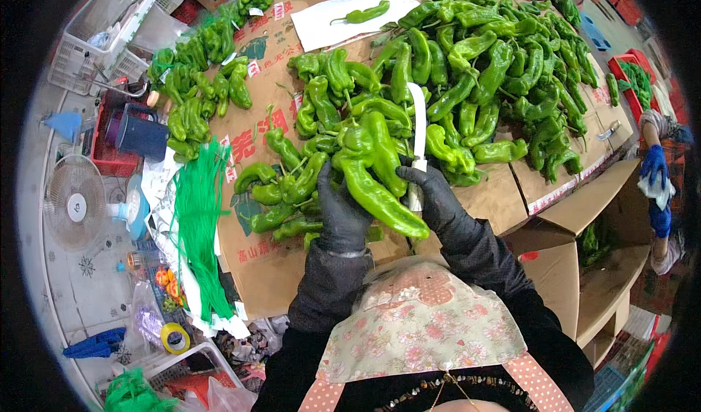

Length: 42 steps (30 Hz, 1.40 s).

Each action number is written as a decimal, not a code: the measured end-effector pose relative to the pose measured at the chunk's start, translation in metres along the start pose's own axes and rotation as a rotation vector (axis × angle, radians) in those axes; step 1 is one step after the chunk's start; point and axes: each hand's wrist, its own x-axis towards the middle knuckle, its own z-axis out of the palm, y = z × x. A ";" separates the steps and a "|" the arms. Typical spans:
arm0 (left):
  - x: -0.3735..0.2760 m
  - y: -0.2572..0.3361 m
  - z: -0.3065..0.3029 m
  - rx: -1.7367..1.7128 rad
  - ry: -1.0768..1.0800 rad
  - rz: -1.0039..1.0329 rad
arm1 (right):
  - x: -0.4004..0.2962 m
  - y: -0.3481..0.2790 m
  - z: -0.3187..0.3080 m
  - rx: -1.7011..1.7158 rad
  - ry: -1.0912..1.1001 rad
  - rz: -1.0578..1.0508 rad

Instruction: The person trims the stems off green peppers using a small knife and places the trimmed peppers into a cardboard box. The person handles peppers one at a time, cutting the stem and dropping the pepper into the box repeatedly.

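My left hand (pixel 346 204), in a dark glove, is closed around several long green peppers (pixel 378 184), some of them reaching across towards the other hand. My right hand (pixel 430 187), gloved too, grips the white handle of a curved white tool (pixel 419 116), whose kind I cannot tell; its curved end points away from me. Beyond both hands a big pile of green peppers (pixel 493 67) spreads over flattened cardboard (pixel 487 198). More loose peppers lie to the left of and beneath my left hand. One pepper (pixel 368 13) lies on a white sheet (pixel 306 23) at the far side.
Bunched peppers in green netting (pixel 213 45) line the left side. Green net sleeves (pixel 202 231) hang nearer me. A fan (pixel 75 206) stands far left. Open cardboard boxes (pixel 553 280) are at right, a small knife (pixel 609 131) above them. A co-worker's blue-gloved hands (pixel 654 171) are at far right.
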 end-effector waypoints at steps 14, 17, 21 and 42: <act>-0.036 -0.003 0.007 0.339 0.082 0.250 | -0.021 -0.030 0.007 0.116 -0.287 -0.031; -0.038 0.009 0.034 0.356 0.002 0.458 | -0.025 -0.028 0.007 -0.257 -0.185 -0.202; -0.044 0.030 0.019 0.325 -0.067 0.413 | -0.023 -0.021 -0.008 -0.448 -0.198 -0.188; -0.039 0.031 0.021 0.291 -0.173 0.408 | -0.025 -0.012 -0.005 -0.152 -0.088 -0.169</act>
